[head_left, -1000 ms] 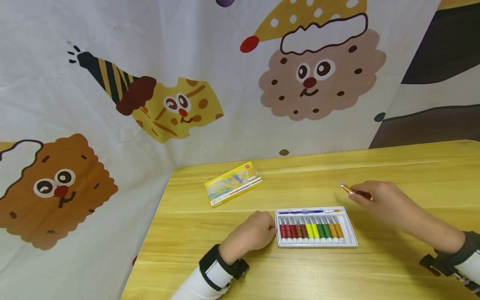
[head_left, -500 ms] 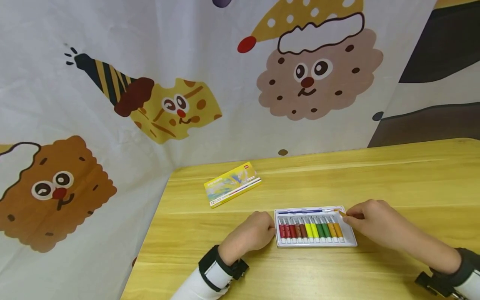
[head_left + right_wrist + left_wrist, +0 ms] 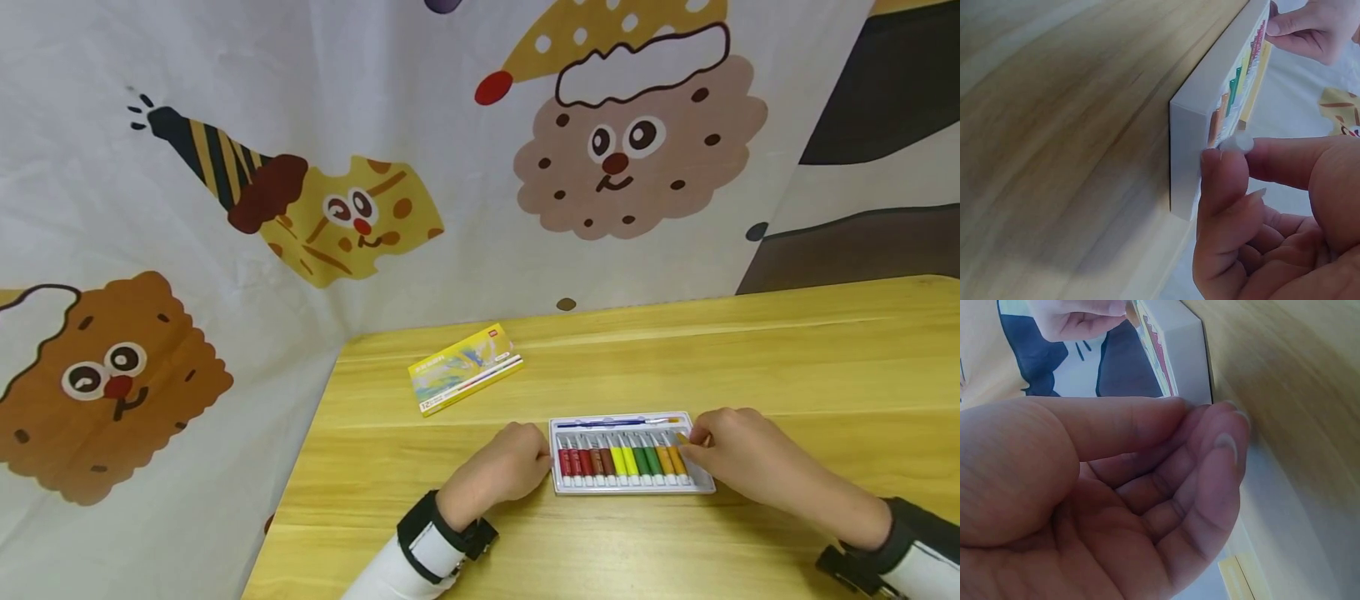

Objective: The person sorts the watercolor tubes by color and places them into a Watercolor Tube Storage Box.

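Note:
A white plastic paint tray [image 3: 702,482] lies on the table, with a row of paint tubes [image 3: 622,461] running from red through brown, yellow and green to orange. Along its back slot rests a blue-handled paintbrush [image 3: 611,423]. My left hand [image 3: 506,462] pinches the tray's left edge between thumb and curled fingers. Over the tray's right end, my right hand [image 3: 738,447] pinches an ochre paint tube [image 3: 681,437] by its lower part. The tube's white cap [image 3: 1238,142] shows between thumb and index finger in the right wrist view; much of its body is hidden.
A yellow paint box [image 3: 465,371] lies at an angle behind the tray, to the left. The wooden table [image 3: 825,358] ends at the back against a white cloth [image 3: 465,275] printed with cartoon biscuits and cheese.
My right hand has come left and toward me with the paint tube, from beside the tray to over its right end. The left hand has stayed at the tray's left edge.

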A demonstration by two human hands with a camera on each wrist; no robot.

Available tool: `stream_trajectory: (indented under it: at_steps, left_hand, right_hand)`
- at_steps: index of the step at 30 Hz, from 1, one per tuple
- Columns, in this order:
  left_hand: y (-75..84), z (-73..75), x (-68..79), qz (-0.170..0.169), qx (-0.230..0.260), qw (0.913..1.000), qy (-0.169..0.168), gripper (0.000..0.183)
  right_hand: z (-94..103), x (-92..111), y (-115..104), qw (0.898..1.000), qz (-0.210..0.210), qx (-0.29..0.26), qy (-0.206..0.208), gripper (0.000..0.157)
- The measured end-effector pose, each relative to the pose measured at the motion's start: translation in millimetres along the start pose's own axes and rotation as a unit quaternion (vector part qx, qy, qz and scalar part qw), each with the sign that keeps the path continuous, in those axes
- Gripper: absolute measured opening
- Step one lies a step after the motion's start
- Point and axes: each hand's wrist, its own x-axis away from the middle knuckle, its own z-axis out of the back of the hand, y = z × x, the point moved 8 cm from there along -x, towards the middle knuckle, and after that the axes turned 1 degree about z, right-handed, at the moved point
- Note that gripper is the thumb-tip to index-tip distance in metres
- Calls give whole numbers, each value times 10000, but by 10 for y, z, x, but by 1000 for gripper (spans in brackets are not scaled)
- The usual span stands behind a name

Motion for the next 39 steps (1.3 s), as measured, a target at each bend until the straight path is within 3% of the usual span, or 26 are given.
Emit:
stream_trajectory:
  at_steps: [10, 17, 30, 39]
  left_hand:
    - [5, 7, 3, -71, 54, 10000, 27, 38]
    - [0, 5, -6, -63, 64, 10000, 18, 37]
    - [29, 28, 15, -146, -39, 9998, 92, 35]
    - [42, 39, 27, -112, 5, 9999, 84, 35]
  right_hand:
    - [-53, -27, 15, 9997, -181, 120, -93, 30]
    - [-87, -19, 78, 9992, -254, 19, -320, 29]
    - [-98, 88, 116, 9985, 36, -333, -427, 21]
    - [-108, 102, 133, 9990, 53, -299, -314, 20]
